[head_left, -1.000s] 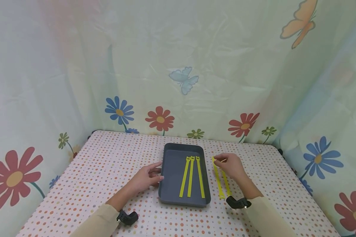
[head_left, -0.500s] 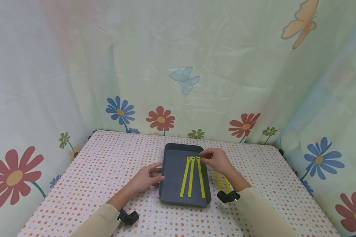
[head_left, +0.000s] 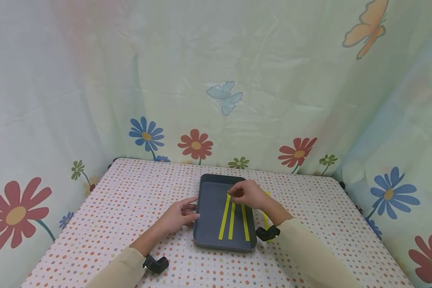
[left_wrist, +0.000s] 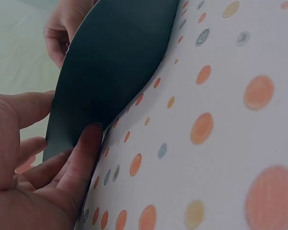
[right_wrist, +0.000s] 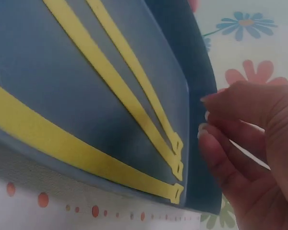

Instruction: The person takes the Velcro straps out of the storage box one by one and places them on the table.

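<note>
A dark grey tray (head_left: pixel 209 228) holds three yellow cable ties with slotted heads: a left one (head_left: pixel 224 220), a middle one (head_left: pixel 232 224) and a right one (head_left: pixel 245 226). My left hand (head_left: pixel 180 214) rests against the tray's left side, its fingers loosely spread; in the left wrist view the thumb (left_wrist: pixel 89 139) touches the outer wall. Above the ties' far ends hovers my right hand (head_left: pixel 250 195). The right wrist view shows its fingertips bent with a gap between them, nothing held, just beyond the tie heads (right_wrist: pixel 176 167).
More yellow cable tie (head_left: pixel 266 221) shows on the table right of the tray, partly covered by my right forearm. The table (head_left: pixel 158 176) wears a dotted cloth, and a flowered curtain (head_left: pixel 259 132) hangs behind it and at both sides.
My right hand has moved left, from the ties on the table across the tray's right rim to above the ties inside. My left hand and the tray have stayed put.
</note>
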The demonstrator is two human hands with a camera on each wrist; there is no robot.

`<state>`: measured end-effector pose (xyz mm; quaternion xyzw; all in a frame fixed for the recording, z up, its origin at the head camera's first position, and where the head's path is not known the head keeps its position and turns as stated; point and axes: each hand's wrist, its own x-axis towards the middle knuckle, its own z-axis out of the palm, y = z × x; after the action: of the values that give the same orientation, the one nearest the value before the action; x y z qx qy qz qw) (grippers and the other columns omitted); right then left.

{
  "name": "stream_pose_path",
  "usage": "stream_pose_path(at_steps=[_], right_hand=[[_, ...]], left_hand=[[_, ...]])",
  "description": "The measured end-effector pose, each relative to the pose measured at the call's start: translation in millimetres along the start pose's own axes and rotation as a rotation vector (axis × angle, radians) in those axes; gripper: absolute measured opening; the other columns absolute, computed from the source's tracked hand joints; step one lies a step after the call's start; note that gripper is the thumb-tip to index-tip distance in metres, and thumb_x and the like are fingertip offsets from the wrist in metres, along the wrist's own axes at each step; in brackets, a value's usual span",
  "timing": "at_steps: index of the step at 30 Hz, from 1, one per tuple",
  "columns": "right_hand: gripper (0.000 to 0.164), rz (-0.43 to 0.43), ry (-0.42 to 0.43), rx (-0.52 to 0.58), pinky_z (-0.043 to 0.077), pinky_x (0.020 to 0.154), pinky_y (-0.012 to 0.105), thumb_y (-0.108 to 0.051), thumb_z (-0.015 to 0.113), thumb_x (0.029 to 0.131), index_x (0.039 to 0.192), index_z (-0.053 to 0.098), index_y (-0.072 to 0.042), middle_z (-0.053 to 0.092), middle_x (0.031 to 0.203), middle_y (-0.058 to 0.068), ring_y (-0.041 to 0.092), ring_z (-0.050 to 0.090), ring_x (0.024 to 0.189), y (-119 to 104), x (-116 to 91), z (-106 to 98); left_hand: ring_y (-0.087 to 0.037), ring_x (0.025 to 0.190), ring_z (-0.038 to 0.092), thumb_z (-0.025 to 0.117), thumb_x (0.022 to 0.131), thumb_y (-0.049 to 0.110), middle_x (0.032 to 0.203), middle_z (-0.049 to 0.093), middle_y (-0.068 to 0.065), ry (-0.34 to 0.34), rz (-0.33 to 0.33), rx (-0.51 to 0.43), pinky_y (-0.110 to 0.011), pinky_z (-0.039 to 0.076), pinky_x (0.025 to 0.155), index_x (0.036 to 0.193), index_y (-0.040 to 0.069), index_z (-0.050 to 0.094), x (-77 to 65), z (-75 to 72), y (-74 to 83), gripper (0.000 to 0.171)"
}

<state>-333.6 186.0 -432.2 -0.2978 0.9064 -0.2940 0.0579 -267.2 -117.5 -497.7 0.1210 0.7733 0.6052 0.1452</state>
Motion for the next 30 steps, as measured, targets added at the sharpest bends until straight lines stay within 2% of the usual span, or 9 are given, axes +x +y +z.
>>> stream_pose_path(at_steps=[8,14,19,30], right_hand=[[0.022,-0.104,-0.182,-0.047,0.06,0.08,0.024,-0.002,0.075,0.089,0.112,0.077,-0.003,0.074,0.112,0.013,0.029,0.072,0.099,-1.3,11.3,1.8],[0.022,-0.172,-0.276,-0.104,0.061,0.083,0.028,-0.001,0.078,0.088,0.109,0.078,-0.006,0.075,0.11,0.008,0.028,0.072,0.1,-4.6,20.7,4.6],[0.02,-0.19,-0.32,-0.19,0.06,0.083,0.027,-0.002,0.08,0.086,0.105,0.079,-0.009,0.074,0.107,0.003,0.023,0.071,0.099,-6.1,27.7,5.7],[0.02,-0.19,-0.354,-0.318,0.058,0.081,0.029,-0.002,0.081,0.085,0.101,0.08,-0.012,0.073,0.104,-0.001,0.021,0.07,0.097,-7.7,37.0,8.3]], left_hand=[[-0.025,0.117,0.069,0.072,0.097,0.023,0.148,0.055,-0.022,-0.009,0.022,0.022,-0.034,0.063,0.085,0.159,0.011,0.039,-0.5,0.8,-1.7,0.07],[-0.025,0.119,0.068,0.072,0.097,0.024,0.148,0.056,-0.021,-0.006,0.026,0.03,-0.034,0.062,0.086,0.158,0.012,0.039,-0.6,0.0,-2.0,0.07],[-0.025,0.119,0.068,0.072,0.097,0.026,0.148,0.056,-0.02,0.001,0.021,0.04,-0.033,0.062,0.086,0.158,0.014,0.04,-0.4,-0.7,-2.6,0.07],[-0.026,0.121,0.067,0.073,0.097,0.026,0.148,0.056,-0.02,-0.002,0.028,0.048,-0.034,0.063,0.086,0.158,0.013,0.04,2.0,-1.1,-4.5,0.071]])
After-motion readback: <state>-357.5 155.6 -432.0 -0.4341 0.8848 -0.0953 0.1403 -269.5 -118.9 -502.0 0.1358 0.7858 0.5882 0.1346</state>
